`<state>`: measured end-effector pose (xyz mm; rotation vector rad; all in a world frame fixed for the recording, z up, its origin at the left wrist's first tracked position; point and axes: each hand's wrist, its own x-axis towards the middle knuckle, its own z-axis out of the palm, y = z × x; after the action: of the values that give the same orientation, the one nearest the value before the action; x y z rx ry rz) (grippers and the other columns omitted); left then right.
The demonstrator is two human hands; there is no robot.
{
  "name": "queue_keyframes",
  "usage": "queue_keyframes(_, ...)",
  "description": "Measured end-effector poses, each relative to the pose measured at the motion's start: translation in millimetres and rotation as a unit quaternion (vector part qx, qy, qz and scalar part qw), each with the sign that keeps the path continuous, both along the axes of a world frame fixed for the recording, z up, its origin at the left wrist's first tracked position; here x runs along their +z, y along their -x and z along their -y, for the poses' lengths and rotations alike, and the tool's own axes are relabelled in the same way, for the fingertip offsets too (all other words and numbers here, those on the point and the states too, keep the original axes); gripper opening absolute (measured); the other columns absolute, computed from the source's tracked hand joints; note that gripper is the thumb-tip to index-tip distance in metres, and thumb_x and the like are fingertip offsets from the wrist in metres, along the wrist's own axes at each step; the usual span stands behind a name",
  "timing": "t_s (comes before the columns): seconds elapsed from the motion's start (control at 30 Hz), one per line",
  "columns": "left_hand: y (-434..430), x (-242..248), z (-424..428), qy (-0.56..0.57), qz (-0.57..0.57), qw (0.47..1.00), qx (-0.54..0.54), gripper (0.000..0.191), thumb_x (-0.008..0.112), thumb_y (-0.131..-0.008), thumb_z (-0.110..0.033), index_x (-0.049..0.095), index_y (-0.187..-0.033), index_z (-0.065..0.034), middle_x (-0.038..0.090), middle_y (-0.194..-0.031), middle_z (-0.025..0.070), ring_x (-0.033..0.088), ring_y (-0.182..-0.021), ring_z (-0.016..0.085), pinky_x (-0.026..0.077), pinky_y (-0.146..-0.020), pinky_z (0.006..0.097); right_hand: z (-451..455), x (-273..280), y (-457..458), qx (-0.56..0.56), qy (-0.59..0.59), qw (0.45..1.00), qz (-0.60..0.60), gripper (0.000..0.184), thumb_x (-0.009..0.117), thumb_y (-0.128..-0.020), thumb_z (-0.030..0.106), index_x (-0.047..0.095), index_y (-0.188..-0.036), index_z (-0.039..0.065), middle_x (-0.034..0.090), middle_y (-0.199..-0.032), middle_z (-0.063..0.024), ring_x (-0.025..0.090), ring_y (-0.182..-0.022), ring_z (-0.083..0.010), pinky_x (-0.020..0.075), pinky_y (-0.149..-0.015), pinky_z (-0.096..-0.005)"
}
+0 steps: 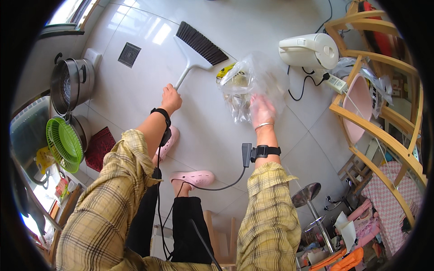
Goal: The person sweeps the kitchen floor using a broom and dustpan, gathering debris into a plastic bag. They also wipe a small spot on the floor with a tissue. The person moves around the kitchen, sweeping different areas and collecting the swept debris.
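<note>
My left hand (171, 99) is closed around the handle (182, 78) of a light grey broom. The broom head (193, 56) lies beyond it on the floor, with its dark bristles (200, 42) pointing away from me. To the right, my right hand (261, 110) grips a crumpled clear plastic bag (249, 84); film covers its fingers, so their exact hold is blurred. A yellow wrapper with dark print (225, 70) shows at the bag's left edge, and I cannot tell whether it is inside.
On the tiled floor (210, 135) at right stand a white electric kettle (307, 50) and a power strip (334, 82). A wooden rack (376, 135) holds a pink basin (357, 108). Steel pots (73, 84) and a green basket (64, 144) are at left, near a floor drain (129, 55).
</note>
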<state>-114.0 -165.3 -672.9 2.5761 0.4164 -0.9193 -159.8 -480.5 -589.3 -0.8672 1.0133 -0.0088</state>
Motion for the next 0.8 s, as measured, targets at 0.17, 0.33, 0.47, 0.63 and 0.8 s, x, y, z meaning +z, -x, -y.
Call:
queue_keyframes(0.17,-37.2,71.5,73.5,0.379,-0.059,0.903,0.192,0.060,0.054,-0.089,-0.048,0.045,-0.124,-0.0003,0.047,-0.127,0.0167,0.047,-0.114,0.029,0.036,-0.099,0.0386,2.7,1.3,-1.7,0.004,-0.020,0.999,0.026,0.018,0.056,-0.087,0.005,0.056,-0.101,-0.006,0.061,-0.095,-0.0112,0.059,-0.089,-0.0193,0.0483,-0.087,-0.0311)
queue_keyframes(0.33,-64.2,166.8,140.0,0.482,-0.154,0.854,0.118,0.046,0.061,-0.089,-0.034,0.053,-0.119,-0.0005,0.062,-0.108,0.0122,0.055,-0.104,0.017,0.041,-0.091,0.0339,-1.0,9.3,-7.1,0.152,0.091,0.983,-0.049,0.012,0.054,-0.086,0.003,0.058,-0.094,-0.006,0.062,-0.088,-0.0113,0.061,-0.082,-0.0197,0.0499,-0.085,-0.0314)
queue_keyframes(0.47,-77.6,224.3,145.2,0.573,0.010,0.807,0.139,0.019,0.056,-0.095,-0.025,0.053,-0.094,-0.0062,0.057,-0.075,-0.0009,0.056,-0.072,0.009,0.046,-0.076,0.0266,1.2,17.1,-4.0,0.119,0.109,0.984,-0.076,0.012,0.054,-0.085,0.006,0.062,-0.087,-0.003,0.063,-0.083,-0.0083,0.059,-0.074,-0.0161,0.0484,-0.070,-0.0270)
queue_keyframes(0.63,-82.1,297.8,136.6,0.569,-0.089,0.808,0.127,0.018,0.050,-0.097,-0.022,0.046,-0.100,-0.0053,0.046,-0.065,-0.0001,0.051,-0.047,0.009,0.053,-0.049,0.0289,12.8,34.1,-8.7,0.082,0.113,0.987,-0.080,0.018,0.053,-0.087,0.010,0.060,-0.099,0.000,0.063,-0.094,-0.0093,0.061,-0.081,-0.0176,0.0504,-0.072,-0.0303)
queue_keyframes(0.8,-6.6,368.8,158.3,0.525,-0.172,0.833,-0.030,0.016,0.045,-0.097,-0.015,0.041,-0.109,-0.0049,0.052,-0.067,0.0019,0.058,-0.057,0.012,0.050,-0.056,0.0268,26.4,66.4,3.0,0.171,0.205,0.963,-0.031,0.016,0.054,-0.086,0.012,0.061,-0.095,0.001,0.060,-0.082,-0.0071,0.056,-0.076,-0.0156,0.0481,-0.071,-0.0266)
